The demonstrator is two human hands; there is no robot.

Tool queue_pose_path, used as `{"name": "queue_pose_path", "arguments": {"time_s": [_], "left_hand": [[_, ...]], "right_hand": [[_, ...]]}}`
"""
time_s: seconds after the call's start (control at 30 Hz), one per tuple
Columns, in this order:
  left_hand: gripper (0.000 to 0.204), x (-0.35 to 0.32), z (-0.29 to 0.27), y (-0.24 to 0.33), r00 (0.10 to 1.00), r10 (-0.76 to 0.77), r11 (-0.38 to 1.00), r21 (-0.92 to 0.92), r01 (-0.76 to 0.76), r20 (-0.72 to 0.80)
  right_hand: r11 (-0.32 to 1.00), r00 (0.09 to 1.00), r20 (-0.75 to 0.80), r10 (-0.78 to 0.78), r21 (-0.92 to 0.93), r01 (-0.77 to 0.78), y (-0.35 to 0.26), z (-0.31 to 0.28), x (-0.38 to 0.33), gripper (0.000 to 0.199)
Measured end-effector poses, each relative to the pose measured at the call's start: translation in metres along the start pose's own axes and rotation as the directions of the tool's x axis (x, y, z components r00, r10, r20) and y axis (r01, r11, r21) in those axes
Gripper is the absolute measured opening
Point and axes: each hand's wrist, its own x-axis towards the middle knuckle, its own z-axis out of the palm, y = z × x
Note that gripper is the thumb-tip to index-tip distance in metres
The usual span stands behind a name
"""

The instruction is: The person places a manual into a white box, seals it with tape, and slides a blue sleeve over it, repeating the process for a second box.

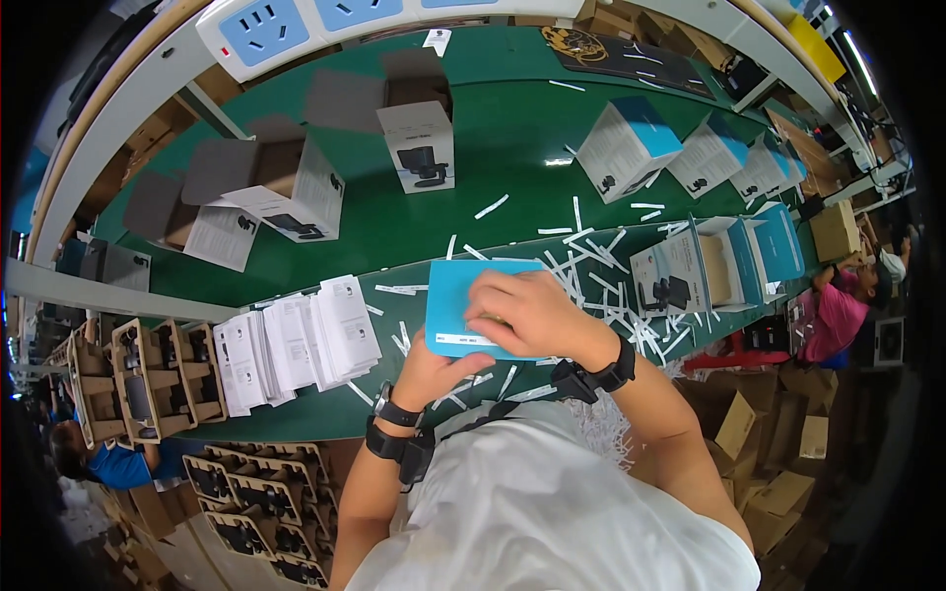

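The blue carton (449,297), probably light, stiff and slick, lies under the right hand's (532,313) curled fingers, whose hold I cannot tell, while the half-closed left hand (434,374) clasps its near-left corner, side edges seeming the best grip.

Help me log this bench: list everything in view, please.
Box: one, blue, under right hand
Printed boxes: several, white with grey or blue, left and right
Strips: many, white, mostly centre and right
Leaflets: many, white, left
Trays: several, tan, lower left
Table: one, green, centre
Power strip: one, white and blue, top
Mat: one, black, upper right
Cartons: several, brown, lower right
People: at least two, blue and pink tops, sides
Straps: several, black, both wrists
Left hand: one, bare, holding box
Right hand: one, bare, atop box
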Motion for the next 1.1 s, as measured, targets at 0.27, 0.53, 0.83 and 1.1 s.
{"name": "queue_pose_path", "arguments": {"time_s": [0.27,0.53,0.83,1.1], "left_hand": [[0.037,0.003,-0.003,-0.003,0.998,0.057,0.998,0.022,-0.057,0.024],[0.044,-0.003,-0.004,-0.006,0.998,0.068,0.998,0.012,-0.068,0.010],[0.076,0.011,0.018,-0.032,0.819,0.375,0.920,0.069,-0.385,-0.435],[0.076,0.010,-0.015,-0.016,0.924,0.275,0.905,0.396,-0.155,-0.266]], "right_hand": [[0.998,0.999,-0.001,-0.050,-0.029,0.050,0.001,0.007,0.006,0.007],[0.998,0.996,0.065,-0.053,0.039,0.051,0.004,0.011,0.009,0.009],[0.502,0.556,-0.184,0.811,0.707,-0.498,0.105,-0.028,-0.087,0.037],[0.887,0.824,-0.326,0.462,0.152,-0.437,-0.013,0.016,-0.101,0.058]]}}
